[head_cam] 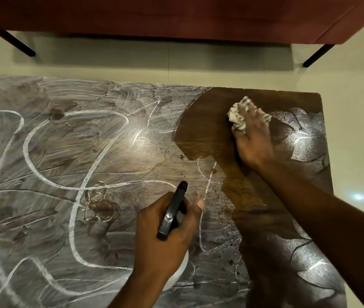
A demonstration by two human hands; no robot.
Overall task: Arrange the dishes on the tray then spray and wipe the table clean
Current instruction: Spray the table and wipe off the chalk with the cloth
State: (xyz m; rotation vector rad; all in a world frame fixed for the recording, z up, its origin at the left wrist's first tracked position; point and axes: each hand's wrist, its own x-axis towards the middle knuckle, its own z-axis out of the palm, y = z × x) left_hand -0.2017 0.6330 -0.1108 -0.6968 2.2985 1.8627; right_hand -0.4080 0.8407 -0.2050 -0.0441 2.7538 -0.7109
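Counter: wooden top, mostly filmed with white streaked residue, one dark wiped patch far right. Right hand presses a crumpled cloth flat there, fingers spread over it to scrub. Left hand grips a spray bottle upright, fingers wrapped round its neck, ready to respray.

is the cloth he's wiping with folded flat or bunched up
Bunched up. The cloth is a crumpled wad under the right hand, puckered edges poking out past the fingers.
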